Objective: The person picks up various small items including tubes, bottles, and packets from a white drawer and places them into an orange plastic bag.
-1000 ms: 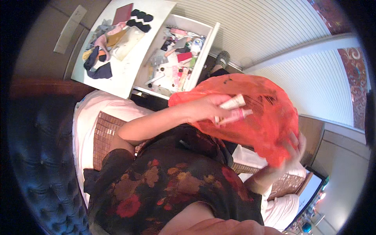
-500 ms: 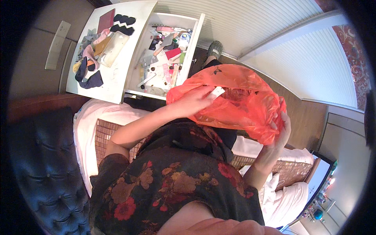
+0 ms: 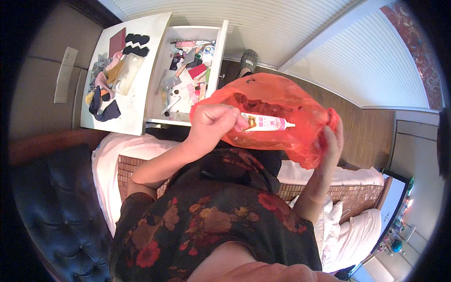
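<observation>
a pink and white tube (image 3: 268, 123) is pinched by one end in the left hand (image 3: 215, 123), over the open red bag (image 3: 282, 91). the bag is gripped by the right hand (image 3: 331, 139). in the white drawer (image 3: 219, 56), a bottle (image 3: 207, 54) and small things (image 3: 192, 92) are seen.

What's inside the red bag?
Dark patches show in the red bag, too unclear to name; the bottom is hidden. The left hand holds a white tube across its opening.

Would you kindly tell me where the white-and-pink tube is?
In the head view, the white-and-pink tube is right of centre, in the left hand, over the red plastic bag.
</observation>
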{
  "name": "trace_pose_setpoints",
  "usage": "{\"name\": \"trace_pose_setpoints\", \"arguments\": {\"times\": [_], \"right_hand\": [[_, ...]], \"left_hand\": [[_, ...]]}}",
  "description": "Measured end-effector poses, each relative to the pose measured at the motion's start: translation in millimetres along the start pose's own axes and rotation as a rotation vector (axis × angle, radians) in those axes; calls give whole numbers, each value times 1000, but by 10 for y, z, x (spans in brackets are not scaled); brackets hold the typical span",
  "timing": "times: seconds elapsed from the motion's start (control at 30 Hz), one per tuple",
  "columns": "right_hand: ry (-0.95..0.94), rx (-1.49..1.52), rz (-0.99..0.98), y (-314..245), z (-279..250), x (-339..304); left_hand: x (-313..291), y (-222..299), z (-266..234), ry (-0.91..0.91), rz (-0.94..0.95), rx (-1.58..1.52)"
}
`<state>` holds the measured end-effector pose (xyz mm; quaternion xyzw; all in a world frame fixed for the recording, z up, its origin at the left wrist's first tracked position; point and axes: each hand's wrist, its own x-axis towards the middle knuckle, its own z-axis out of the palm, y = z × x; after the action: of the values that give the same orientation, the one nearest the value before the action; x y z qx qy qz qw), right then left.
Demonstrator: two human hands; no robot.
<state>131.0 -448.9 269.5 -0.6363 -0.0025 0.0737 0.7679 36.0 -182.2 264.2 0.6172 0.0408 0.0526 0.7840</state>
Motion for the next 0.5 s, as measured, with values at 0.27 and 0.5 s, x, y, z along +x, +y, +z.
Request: {"name": "trace_pose_setpoints", "arguments": {"times": [0.27, 0.5], "right_hand": [[-478, 100, 39, 154, 229, -294], [-354, 93, 68, 163, 329, -332]], "left_hand": [[24, -1, 162, -133, 225, 42], [-82, -76, 296, -270, 222, 79]]}}
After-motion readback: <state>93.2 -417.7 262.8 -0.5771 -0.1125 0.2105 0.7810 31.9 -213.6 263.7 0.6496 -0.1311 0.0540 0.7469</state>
